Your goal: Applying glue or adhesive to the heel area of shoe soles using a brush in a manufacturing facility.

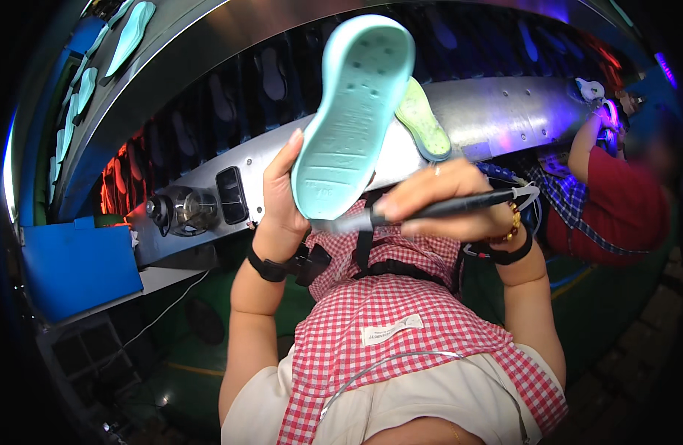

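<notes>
My left hand [286, 189] grips a light turquoise shoe sole [349, 126] at its lower left edge and holds it upright above the metal bench. The sole's hollow inner side faces me, with small dimples at the top and ridges lower down. My right hand [449, 200] is wrapped round a black pen-shaped brush tool [460, 206] with a white tube at its rear end. Its pale tip is blurred by motion and lies by the sole's lower edge; whether it touches cannot be told. A yellow-green sole [423, 122] rests on the bench behind the turquoise one.
The metal bench [497, 111] carries a black tray [232, 194] and a clear glass pot [189, 211] at left. A blue box [82, 271] stands far left. Several turquoise soles lie on a rack [130, 37]. Dark soles hang behind. A co-worker in a red top [627, 196] is at right.
</notes>
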`<state>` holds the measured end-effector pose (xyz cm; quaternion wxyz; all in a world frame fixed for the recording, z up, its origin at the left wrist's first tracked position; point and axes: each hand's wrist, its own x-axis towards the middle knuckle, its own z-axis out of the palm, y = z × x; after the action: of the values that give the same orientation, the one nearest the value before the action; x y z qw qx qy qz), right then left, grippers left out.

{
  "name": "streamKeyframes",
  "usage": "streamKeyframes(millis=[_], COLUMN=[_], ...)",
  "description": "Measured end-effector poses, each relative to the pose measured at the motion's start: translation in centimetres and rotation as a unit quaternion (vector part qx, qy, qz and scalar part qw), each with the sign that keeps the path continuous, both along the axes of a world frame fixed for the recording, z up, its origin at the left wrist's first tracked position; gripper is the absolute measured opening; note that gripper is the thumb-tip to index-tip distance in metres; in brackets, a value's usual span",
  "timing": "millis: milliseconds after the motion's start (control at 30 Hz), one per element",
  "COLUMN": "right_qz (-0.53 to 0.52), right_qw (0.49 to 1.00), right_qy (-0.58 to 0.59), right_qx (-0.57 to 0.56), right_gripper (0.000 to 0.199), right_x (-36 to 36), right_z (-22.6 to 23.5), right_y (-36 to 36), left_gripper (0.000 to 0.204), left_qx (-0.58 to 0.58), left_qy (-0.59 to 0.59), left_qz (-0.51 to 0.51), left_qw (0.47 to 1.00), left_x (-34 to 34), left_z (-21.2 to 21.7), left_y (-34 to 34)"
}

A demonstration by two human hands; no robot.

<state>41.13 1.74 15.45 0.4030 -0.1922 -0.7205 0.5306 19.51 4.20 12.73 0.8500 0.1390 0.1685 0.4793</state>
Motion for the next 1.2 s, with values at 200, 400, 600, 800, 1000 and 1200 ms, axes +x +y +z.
streamKeyframes(millis=[200, 400, 600, 800, 1000, 1200], right_qz=[0.139, 0.123, 0.081, 0.05, -0.206, -0.496], right_qw=[0.974, 0.954, 0.954, 0.986, 0.966, 0.865], right_qy=[-0.159, -0.23, -0.228, -0.129, -0.03, -0.007], right_qx=[0.086, 0.147, 0.179, -0.095, -0.152, -0.082], right_gripper=[0.019, 0.023, 0.022, 0.023, 0.016, 0.019], right_x=[1.2, 2.0, 3.7, 3.7, 2.0, -1.3], right_z=[0.4, -0.8, -0.2, -0.9, -6.7, -10.1], right_y=[1.7, 1.3, 2.8, 1.8, 1.3, 0.8], left_gripper=[0.039, 0.038, 0.039, 0.045, 0.047, 0.045], left_qx=[-0.042, -0.04, -0.026, -0.075, -0.143, -0.165], left_qy=[0.255, 0.3, 0.327, 0.231, 0.102, 0.09], left_qz=[-0.131, -0.193, -0.199, -0.126, -0.093, -0.052], left_qw=[0.957, 0.933, 0.923, 0.962, 0.98, 0.981], left_x=[-0.1, -0.3, -0.4, -0.2, 0.8, 1.1], left_z=[0.4, 0.5, 1.2, -0.3, -4.3, -6.6], left_y=[-0.3, -0.1, 0.0, -0.9, -1.9, -2.5])
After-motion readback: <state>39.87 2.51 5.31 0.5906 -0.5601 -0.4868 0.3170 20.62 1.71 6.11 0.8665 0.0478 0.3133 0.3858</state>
